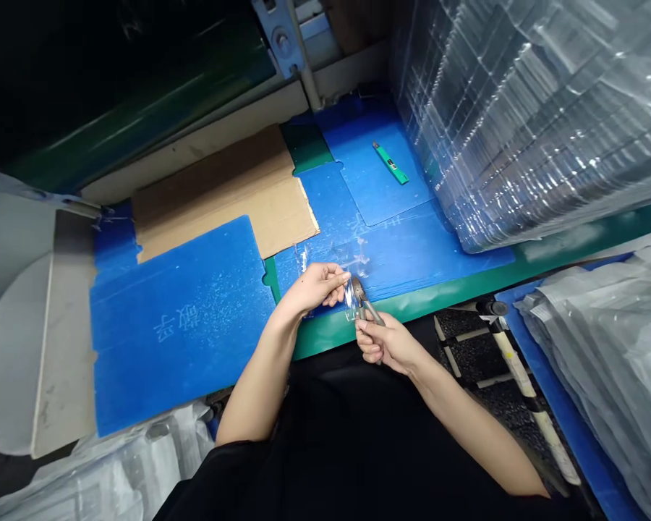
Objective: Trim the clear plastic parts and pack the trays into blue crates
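Note:
Near the front edge of the bench, my left hand (320, 284) pinches a small clear plastic piece (350, 298), whose outline is hard to make out against the blue. My right hand (383, 341) is wrapped round the grey handles of a pair of pliers or cutters (367, 307). The dark jaws of the tool point up and away from me, touching or very close to the right side of the clear piece. Whether the jaws are closed on it I cannot tell.
A tall stack of clear plastic trays (521, 130) stands at the right. A green utility knife (390, 163) lies behind my hands on a blue sheet (412, 250). To the left are a cardboard piece (222, 192) and another blue sheet (179, 325). Bagged goods (613, 311) sit lower right.

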Available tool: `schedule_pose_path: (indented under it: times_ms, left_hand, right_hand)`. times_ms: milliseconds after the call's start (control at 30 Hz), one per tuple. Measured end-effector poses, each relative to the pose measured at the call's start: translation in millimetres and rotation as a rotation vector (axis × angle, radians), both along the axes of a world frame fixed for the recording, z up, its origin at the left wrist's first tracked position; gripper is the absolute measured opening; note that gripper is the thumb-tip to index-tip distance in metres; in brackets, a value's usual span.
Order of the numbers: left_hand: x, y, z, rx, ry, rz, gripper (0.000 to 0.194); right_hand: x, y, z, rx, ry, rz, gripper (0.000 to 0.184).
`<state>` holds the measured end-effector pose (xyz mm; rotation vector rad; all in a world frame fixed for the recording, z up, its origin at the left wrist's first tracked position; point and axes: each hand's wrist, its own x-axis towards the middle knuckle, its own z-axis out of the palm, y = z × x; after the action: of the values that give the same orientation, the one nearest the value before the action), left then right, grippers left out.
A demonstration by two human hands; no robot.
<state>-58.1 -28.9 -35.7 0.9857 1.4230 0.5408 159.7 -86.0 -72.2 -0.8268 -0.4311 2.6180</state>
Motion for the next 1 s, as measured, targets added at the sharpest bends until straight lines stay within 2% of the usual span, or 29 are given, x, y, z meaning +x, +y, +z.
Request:
schedule_pose_path:
  times_ms: [67, 167, 267, 333, 400, 500, 567, 633, 700, 767, 833, 867, 900, 933, 967, 1000]
  left_hand:
    - [-3, 4, -2.8, -0.019, 0.138, -0.061, 0.057]
    - [-9, 5, 5.1, 0.007, 0.39, -0.081, 0.05]
    - [-8, 8, 19.1, 0.206, 0.713, -0.032, 0.037]
    - [2, 18, 22.5, 0.347, 0.839, -0.044, 0.042]
    - [20, 30, 19.1, 0.417, 0.805, -0.119, 0.041]
    - [45, 41, 14.3, 0.45, 0.666, -0.206, 0.016]
    - [41, 33, 21.8, 0.481, 0.648, -0.194, 0.019]
    - [9, 8, 43.2, 0.554, 0.74, -0.088, 0.021]
    - [-53, -34, 80.0, 0.632, 0.943, 0.14, 0.024]
    - [-134, -88, 128.1, 0.623, 1.219, 0.493, 0.028]
    - [-216, -137, 174.3, 0.462, 1.504, 0.879, 0.018]
    - [-252, -154, 191.5, 0.357, 1.62, 1.074, 0.025]
    - [-279, -164, 202.4, 0.315, 1.655, 1.196, 0.045]
    - [-297, -169, 206.6, 0.3, 1.647, 1.248, 0.052]
    - [-301, -167, 204.2, 0.336, 1.629, 1.27, 0.049]
    - [-292, -162, 196.0, 0.407, 1.593, 1.236, 0.042]
  right_hand:
    - [5, -9, -1.8, -0.044, 0.003, -0.049, 0.05]
    - [21, -27, 0.1, -0.08, 0.0, -0.081, 0.049]
    - [38, -43, 3.9, -0.075, -0.018, -0.106, 0.049]
    - [47, -48, 6.9, -0.053, -0.039, -0.136, 0.049]
    - [53, -49, 10.1, -0.019, -0.066, -0.167, 0.049]
    - [58, -50, 13.8, 0.046, -0.091, -0.185, 0.048]
    - [62, -53, 12.6, 0.109, -0.122, -0.188, 0.045]
    - [68, -53, 6.2, 0.203, -0.201, -0.19, 0.042]
    - [68, -46, -1.8, 0.316, -0.305, -0.174, 0.042]
    - [61, -31, -3.0, 0.458, -0.38, -0.108, 0.044]
    - [44, -8, 6.5, 0.731, -0.475, 0.007, 0.047]
    - [32, 8, 13.9, 0.91, -0.544, 0.065, 0.048]
    - [19, 27, 21.5, 1.138, -0.665, 0.157, 0.051]
    - [5, 49, 27.9, 1.222, -0.749, 0.161, 0.049]
    - [-10, 74, 32.5, 1.269, -0.832, 0.144, 0.046]
    - [-25, 100, 35.0, 1.317, -0.933, 0.127, 0.042]
